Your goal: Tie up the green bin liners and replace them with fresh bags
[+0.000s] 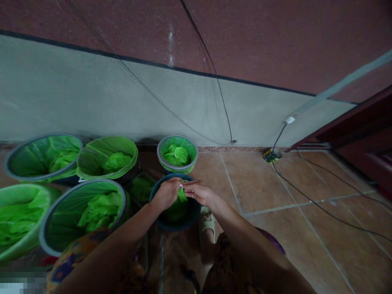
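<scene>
A small dark blue bin [171, 223] stands on the floor right in front of me, with a green plastic bag [180, 204] inside it. My left hand [167, 192] and my right hand [199, 192] meet over the bin's top. Both have their fingers pinched together on the upper edge of the green bag. A small white bit shows between the fingertips; I cannot make out what it is. Just behind stands a grey-rimmed bin [177, 154] lined with a green bag.
Several larger bins lined with green bags [107, 157] crowd the floor at the left, along the grey wall. Black cables [321, 206] trail over the tiled floor at the right from a wall socket [289, 120]. A dark door frame [361, 126] stands far right. My sandalled foot [206, 220] is beside the bin.
</scene>
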{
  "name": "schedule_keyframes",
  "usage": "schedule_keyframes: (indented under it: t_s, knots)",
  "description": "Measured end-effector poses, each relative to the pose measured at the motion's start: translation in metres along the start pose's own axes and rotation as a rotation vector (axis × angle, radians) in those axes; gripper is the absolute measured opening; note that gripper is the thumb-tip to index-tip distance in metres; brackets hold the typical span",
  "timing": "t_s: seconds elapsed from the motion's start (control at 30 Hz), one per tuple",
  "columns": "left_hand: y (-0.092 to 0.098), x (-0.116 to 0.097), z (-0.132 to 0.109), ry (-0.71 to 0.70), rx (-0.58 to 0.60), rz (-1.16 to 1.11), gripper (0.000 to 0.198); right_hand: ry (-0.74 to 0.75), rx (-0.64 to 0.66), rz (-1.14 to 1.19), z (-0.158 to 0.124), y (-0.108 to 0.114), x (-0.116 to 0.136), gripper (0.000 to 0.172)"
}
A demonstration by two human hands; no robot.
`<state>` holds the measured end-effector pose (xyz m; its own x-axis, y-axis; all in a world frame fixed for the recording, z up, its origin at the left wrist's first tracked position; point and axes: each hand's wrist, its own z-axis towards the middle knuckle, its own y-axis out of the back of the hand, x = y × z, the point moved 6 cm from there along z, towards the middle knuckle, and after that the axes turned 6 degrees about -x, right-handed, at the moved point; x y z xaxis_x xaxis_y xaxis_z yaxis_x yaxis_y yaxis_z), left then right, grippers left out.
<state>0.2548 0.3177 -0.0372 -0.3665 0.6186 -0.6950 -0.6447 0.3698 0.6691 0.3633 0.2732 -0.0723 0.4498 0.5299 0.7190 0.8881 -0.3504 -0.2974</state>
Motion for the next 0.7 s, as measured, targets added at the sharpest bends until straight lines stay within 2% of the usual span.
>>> schedule_keyframes:
  t_s: [0.1,0.2,0.3,0.4,0.43,0.5,0.6,0.67,0.7]
  knots:
    - [-0.002,0.003,-0.001,0.043,0.013,0.084,0.023,0.061,-0.028,-0.087,0.002,0.002,0.002,0.017]
    - [-0.003,0.009,-0.003,0.129,0.066,0.242,0.025,0.182,-0.159,-0.394,0.008,0.012,0.006,0.005]
    - [0.003,0.02,-0.006,0.271,0.143,0.428,0.026,0.341,-0.304,-0.76,0.012,0.024,0.013,0.014]
    - [0.008,0.03,-0.012,0.364,0.227,0.5,0.023,0.417,-0.354,-0.922,0.012,0.03,0.017,0.016]
    - [0.009,0.033,-0.014,0.388,0.237,0.504,0.024,0.431,-0.361,-0.966,0.011,0.031,0.018,0.02]
    - [0.011,0.04,-0.018,0.456,0.252,0.509,0.033,0.467,-0.345,-1.056,0.007,0.029,0.02,0.042]
    - [0.007,0.053,-0.025,0.54,0.298,0.478,0.061,0.531,-0.221,-1.157,0.002,0.015,0.014,0.081]
    - [-0.002,0.056,-0.028,0.526,0.305,0.39,0.074,0.563,-0.137,-1.206,0.002,0.003,0.002,0.092]
    - [-0.008,0.056,-0.028,0.502,0.292,0.316,0.072,0.57,-0.113,-1.229,0.003,-0.001,-0.006,0.094]
